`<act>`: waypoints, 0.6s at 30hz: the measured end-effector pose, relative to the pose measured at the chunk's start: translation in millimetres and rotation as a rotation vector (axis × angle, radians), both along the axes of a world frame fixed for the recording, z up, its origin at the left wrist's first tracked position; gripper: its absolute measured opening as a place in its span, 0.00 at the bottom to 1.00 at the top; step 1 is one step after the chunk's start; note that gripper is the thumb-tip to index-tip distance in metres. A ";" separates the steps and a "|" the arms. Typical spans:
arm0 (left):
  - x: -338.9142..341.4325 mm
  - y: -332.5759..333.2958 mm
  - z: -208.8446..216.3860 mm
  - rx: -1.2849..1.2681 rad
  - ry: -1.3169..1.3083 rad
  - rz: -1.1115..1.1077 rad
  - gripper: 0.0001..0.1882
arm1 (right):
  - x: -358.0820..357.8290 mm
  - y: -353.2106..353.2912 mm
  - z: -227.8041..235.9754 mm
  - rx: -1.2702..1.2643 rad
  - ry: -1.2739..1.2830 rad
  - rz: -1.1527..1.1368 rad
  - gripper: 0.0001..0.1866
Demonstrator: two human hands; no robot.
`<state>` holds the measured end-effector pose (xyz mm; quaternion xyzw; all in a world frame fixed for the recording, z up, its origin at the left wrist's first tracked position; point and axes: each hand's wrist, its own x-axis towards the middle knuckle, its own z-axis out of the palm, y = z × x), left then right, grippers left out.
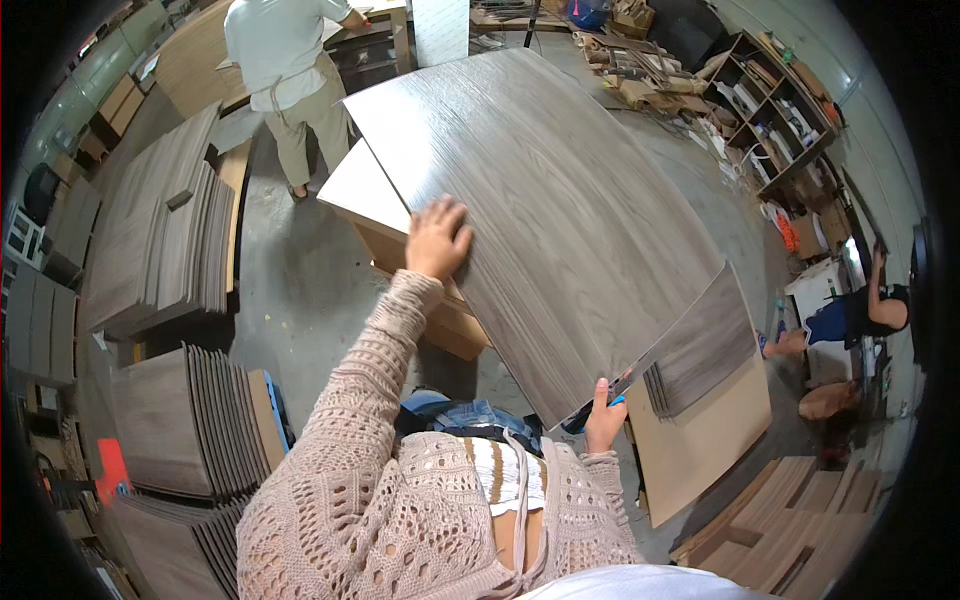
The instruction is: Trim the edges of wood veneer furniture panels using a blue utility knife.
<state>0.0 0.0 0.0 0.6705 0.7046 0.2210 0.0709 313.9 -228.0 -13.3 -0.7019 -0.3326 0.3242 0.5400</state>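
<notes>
A large grey wood-grain panel lies in front of me, its upper left part shining with glare. My left hand rests flat on its left edge with the fingers apart. At the near right corner of the panel, my right hand is closed round a small black-and-blue hand tool, thumb pointing up. The tool's working end is hard to make out against the panel edge. Under the panel's left side stands a support with a white top.
A smaller grey panel and a tan board stand at right. Stacked panels line the left, with more stacks nearer. A person stands at the back; another person is far right, near a shelf rack.
</notes>
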 end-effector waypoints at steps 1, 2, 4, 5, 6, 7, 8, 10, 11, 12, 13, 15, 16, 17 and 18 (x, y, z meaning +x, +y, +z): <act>0.1 -0.6 -1.6 -0.007 0.000 0.005 0.27 | -1.4 1.2 -3.5 0.068 -0.007 0.021 0.19; -9.4 4.2 2.1 0.020 0.009 0.082 0.27 | -1.1 3.3 -8.2 0.137 -0.013 0.041 0.19; -14.4 -1.9 -0.3 0.005 0.050 0.159 0.28 | 28.3 -9.0 -35.5 0.017 0.010 0.089 0.19; -14.8 -0.9 3.9 0.001 0.076 0.187 0.28 | 40.7 -13.3 -46.8 -0.077 0.041 0.121 0.19; -30.1 19.5 5.7 0.000 0.121 0.198 0.29 | 22.1 1.4 -46.6 -0.059 0.055 0.120 0.19; -34.5 25.0 3.1 -0.005 0.122 0.203 0.29 | 9.8 2.0 -31.4 0.032 -0.012 0.079 0.19; -39.2 31.8 1.8 -0.030 0.166 0.215 0.30 | 2.0 4.6 -20.0 0.126 -0.077 0.037 0.18; -38.8 44.9 7.9 -0.082 0.209 0.225 0.32 | 10.8 -2.4 -7.9 0.064 -0.081 0.069 0.21; -39.2 50.7 7.7 -0.082 0.210 0.218 0.32 | 15.8 -8.3 -6.4 0.009 -0.080 0.094 0.23; -42.3 63.1 7.1 -0.092 0.194 0.219 0.32 | 21.9 -11.7 -25.3 0.094 -0.130 0.058 0.29; -50.3 75.6 4.9 -0.100 0.180 0.229 0.32 | 23.2 -11.6 -24.9 0.101 -0.125 0.050 0.29; -64.7 97.1 0.6 -0.080 0.196 0.211 0.33 | 23.1 -12.6 -19.8 -0.018 -0.006 0.058 0.32; -71.3 108.1 -1.9 -0.081 0.210 0.205 0.33 | 24.9 -15.1 -20.4 -0.027 -0.049 0.033 0.32; -79.4 119.6 -3.3 -0.082 0.223 0.199 0.33 | 23.1 -14.9 -21.0 -0.036 -0.091 0.009 0.32; -84.3 131.4 -3.0 -0.069 0.242 0.181 0.33 | 17.0 -12.9 -12.8 -0.044 -0.132 -0.064 0.30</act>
